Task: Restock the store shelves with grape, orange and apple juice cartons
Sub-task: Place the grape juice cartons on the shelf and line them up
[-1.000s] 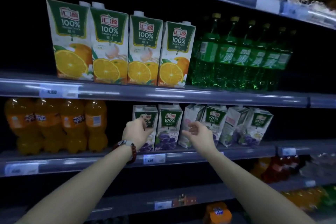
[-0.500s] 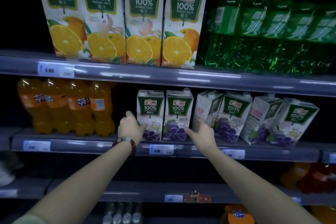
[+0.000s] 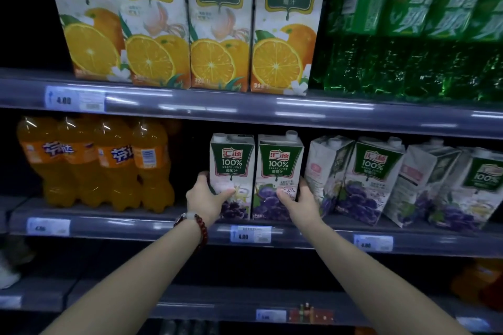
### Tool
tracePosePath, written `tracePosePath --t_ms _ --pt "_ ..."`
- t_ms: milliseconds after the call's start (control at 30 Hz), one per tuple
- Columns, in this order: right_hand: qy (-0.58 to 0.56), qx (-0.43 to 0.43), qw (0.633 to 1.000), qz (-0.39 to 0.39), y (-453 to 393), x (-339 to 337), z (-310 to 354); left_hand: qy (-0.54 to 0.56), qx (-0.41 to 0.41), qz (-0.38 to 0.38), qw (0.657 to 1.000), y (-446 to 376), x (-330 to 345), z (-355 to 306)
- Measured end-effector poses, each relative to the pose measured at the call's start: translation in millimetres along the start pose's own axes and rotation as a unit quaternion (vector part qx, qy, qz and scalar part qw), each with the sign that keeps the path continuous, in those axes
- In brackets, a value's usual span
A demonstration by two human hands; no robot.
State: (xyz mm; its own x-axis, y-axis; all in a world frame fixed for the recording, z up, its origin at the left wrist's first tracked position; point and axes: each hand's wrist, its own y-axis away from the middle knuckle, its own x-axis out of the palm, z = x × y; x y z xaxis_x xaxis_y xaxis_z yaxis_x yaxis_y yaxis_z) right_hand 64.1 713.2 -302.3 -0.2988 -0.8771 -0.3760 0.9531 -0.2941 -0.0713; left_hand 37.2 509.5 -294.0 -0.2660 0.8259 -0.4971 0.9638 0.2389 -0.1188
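Two grape juice cartons stand upright side by side on the middle shelf [image 3: 163,228]. My left hand [image 3: 208,198] grips the left grape carton [image 3: 232,160] at its lower left, thumb across the front. My right hand [image 3: 300,201] grips the right grape carton [image 3: 280,163] at its lower right corner. Further right, several more grape cartons [image 3: 373,177] lean at an angle. Several orange juice cartons [image 3: 217,22] stand in a row on the shelf above.
Orange soda bottles [image 3: 103,163] fill the middle shelf to the left of the cartons. Green bottles [image 3: 408,35] stand on the upper shelf at right. Price tags [image 3: 250,234] line the shelf edges. Lower shelves are dark.
The view moved closer to the shelves. Both hands went from reaching toward the two upright grape cartons to gripping them at their lower sides.
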Motion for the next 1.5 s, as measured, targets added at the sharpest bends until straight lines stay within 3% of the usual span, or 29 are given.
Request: tracePosePath --t_ms 367,533,733,867,1167,1500 --pt "-0.052 0.0 0.998 0.026 10.3 5.7 -7.2 -0.02 0.034 0.028 0.999 -4.5 -10.9 11.1" --pt "0.011 -0.003 0.999 0.032 11.8 5.0 -3.2 -0.025 0.022 0.033 0.999 -2.8 -12.5 6.6" --pt "0.13 0.018 0.99 0.055 9.9 -6.5 16.7 -0.206 -0.048 0.074 0.975 4.5 -17.4 -20.8" --pt "0.141 0.019 0.989 0.035 19.8 -13.0 29.3 -0.277 0.004 0.101 0.955 20.2 -18.9 -41.5" --pt "0.13 0.026 0.991 0.001 53.9 -66.9 36.0 -0.211 0.144 0.173 0.951 58.5 8.4 -105.0" --pt "0.137 0.088 0.986 -0.048 60.6 -173.4 9.4 -0.17 0.152 0.201 0.953 94.5 74.2 -140.0"
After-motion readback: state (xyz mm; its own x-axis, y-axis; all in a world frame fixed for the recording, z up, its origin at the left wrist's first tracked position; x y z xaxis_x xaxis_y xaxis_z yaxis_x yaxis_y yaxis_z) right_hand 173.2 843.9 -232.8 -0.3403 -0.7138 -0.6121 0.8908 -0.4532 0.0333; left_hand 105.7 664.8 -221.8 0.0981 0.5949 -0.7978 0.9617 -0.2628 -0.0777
